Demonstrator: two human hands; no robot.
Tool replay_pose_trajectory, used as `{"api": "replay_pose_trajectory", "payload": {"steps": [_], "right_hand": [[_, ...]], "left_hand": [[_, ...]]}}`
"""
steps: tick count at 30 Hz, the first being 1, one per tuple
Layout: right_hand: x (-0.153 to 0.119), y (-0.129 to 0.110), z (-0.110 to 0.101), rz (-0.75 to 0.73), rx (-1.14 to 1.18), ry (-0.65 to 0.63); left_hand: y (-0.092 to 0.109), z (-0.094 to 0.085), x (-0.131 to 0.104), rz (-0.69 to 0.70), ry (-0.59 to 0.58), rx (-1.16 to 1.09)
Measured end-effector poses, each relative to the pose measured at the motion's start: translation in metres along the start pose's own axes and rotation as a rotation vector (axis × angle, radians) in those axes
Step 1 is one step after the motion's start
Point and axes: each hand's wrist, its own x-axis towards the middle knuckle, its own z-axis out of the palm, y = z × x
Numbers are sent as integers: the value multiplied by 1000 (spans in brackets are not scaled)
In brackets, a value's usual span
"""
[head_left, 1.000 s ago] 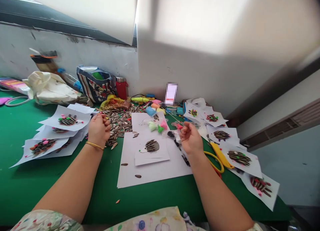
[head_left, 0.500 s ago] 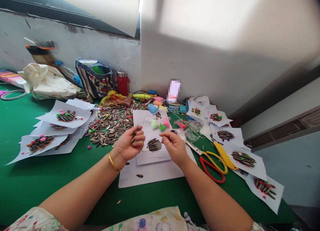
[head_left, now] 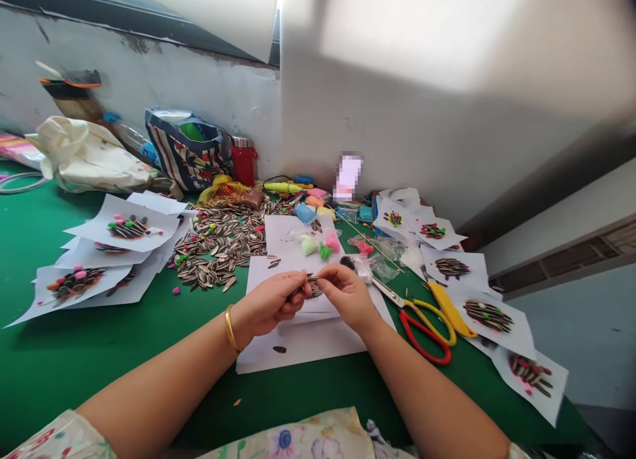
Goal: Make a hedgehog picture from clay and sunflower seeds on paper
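Note:
My left hand [head_left: 273, 301], with a gold bangle at the wrist, is closed around a few striped sunflower seeds. Its fingertips meet those of my right hand [head_left: 349, 299], where a single sunflower seed [head_left: 313, 277] shows in the pinch. Both hands are just above a sheet of white paper [head_left: 318, 340]. A seed-covered drawing on that sheet is mostly hidden behind my fingers. One loose dark seed [head_left: 279, 349] lies on the paper's lower part. Beyond my hands sit lumps of soft clay, pale green [head_left: 309, 245], bright green [head_left: 325, 250] and pink [head_left: 332, 241].
A wide heap of sunflower seeds [head_left: 213, 254] spreads at the left. Red-and-yellow scissors [head_left: 427, 326] and a yellow cutter [head_left: 450, 310] lie at the right. Papers with seed pictures [head_left: 489, 315] flank both sides. Bags [head_left: 191, 151] and a red bottle [head_left: 243, 164] stand along the wall.
My left hand has moved right and turned over, so its fingertips now meet my right hand's above the drawing. The hands were apart before, with the drawing visible between them.

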Motion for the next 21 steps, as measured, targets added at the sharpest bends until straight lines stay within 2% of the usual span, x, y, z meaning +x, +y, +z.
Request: {"api": "replay_pose_trajectory", "payload": {"steps": [8,11,15,21], "right_hand": [[4,10,-6,10,-51,13],[8,17,-18,-2,-242,33],[15,25,-28,-76,-517,1],[21,34,-22,-177,-656,2]], "left_hand": [[3,-2,2,61,73,84],[3,-4,3,106,102,48],[3,-10,7,166,134,-4],[2,-15,10,223,168,-71]]}}
